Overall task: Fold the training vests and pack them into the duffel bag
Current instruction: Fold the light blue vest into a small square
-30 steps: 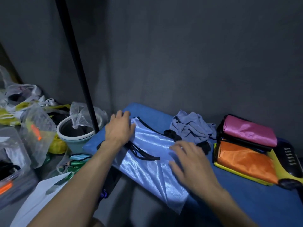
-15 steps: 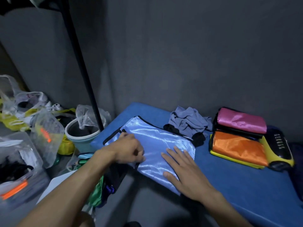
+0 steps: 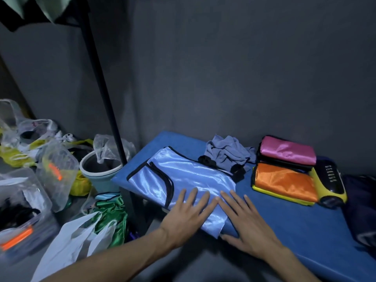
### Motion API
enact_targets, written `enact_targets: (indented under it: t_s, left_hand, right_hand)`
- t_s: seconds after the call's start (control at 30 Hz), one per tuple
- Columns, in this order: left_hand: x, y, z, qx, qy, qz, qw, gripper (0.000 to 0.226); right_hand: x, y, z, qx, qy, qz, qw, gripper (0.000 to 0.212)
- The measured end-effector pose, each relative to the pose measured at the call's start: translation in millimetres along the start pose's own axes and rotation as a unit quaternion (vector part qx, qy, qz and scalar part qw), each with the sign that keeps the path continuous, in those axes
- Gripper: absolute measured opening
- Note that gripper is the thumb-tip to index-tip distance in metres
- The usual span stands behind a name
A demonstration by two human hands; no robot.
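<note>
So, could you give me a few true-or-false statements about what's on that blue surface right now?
1. Both hands lie flat on the blue vest. True: left hand, right hand, fingers spread.
2. The pink vest lies under the orange vest. False: pink lies behind it, on a dark bundle.
3. A grey cloth sits crumpled behind the blue vest. True.
4. The blue vest has white trim. False: the trim is black.
</note>
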State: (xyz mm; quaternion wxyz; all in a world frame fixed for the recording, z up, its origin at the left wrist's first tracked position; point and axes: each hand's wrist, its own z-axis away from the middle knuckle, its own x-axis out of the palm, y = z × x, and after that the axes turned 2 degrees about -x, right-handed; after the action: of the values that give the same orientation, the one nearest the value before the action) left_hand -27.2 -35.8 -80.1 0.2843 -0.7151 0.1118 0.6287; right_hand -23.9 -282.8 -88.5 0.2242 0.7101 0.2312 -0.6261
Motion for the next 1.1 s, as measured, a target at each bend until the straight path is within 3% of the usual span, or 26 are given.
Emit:
enact_targets:
  t_s: [0.13, 0.23, 0.33, 0.4, 0.47, 0.6, 0.7, 0.8, 0.9, 0.97, 1.03, 1.1]
  left_hand:
    - [0.4, -1.4, -0.9, 0.016, 0.032, 0.009, 0.999, 0.104]
    - [0.8, -4.4, 4.8, 0.023, 0.059, 0.053, 0.997, 0.076]
    - [-1.9, -24.1, 11.0, 0.053, 0.05, 0.211, 0.975, 0.06]
    - [-7.5, -38.8, 16.8, 0.076, 0.019, 0.324, 0.943, 0.056]
    - [-9.6, -49.6, 24.3, 0.102, 0.012, 0.369, 0.924, 0.053]
    - [-6.7, -60.9, 34.9, 0.115, 0.004, 0.36, 0.926, 0.051]
    - [-5.8, -66.5, 39.7, 0.102, 0.014, 0.356, 0.929, 0.052]
    - [-12.3, -72.2, 46.3, 0.081, 0.013, 0.416, 0.906, 0.048]
    - [-14.1, -78.4, 50.1, 0.025, -0.047, 0.507, 0.86, 0.043]
    - [-14.2, -78.8, 50.3, -0.038, -0.068, 0.577, 0.813, 0.048]
    - [-12.0, -79.4, 47.9, -0.093, -0.039, 0.693, 0.714, 0.064]
    - [-11.2, -80.0, 45.8, -0.142, -0.008, 0.797, 0.586, 0.071]
  right_hand:
    - [3.3, -2.8, -0.5, 0.015, 0.089, -0.039, 0.995, 0.077]
    - [-3.0, -5.4, -4.5, 0.024, 0.1, -0.064, 0.993, 0.06]
    - [-10.9, -1.7, -11.7, 0.013, 0.133, -0.087, 0.987, 0.044]
    - [-15.4, 6.7, -17.3, 0.006, 0.154, -0.086, 0.984, 0.039]
    - [-19.6, 14.8, -23.1, -0.007, 0.155, -0.06, 0.986, 0.04]
    - [-28.3, 22.3, -34.3, -0.041, 0.133, -0.007, 0.99, 0.044]
    - [-34.8, 27.4, -31.9, -0.084, 0.112, 0.004, 0.99, 0.028]
    - [-53.2, 21.4, -19.0, -0.139, 0.089, 0.065, 0.984, 0.015]
    - [-76.2, 6.0, -13.3, -0.18, 0.044, 0.11, 0.976, 0.02]
    - [-91.6, 0.9, -19.4, -0.16, -0.019, 0.06, 0.985, 0.028]
    - [-106.4, 4.2, -33.9, -0.099, -0.089, -0.056, 0.99, 0.04]
    - [-126.3, 8.9, -52.4, -0.053, -0.105, -0.189, 0.975, 0.039]
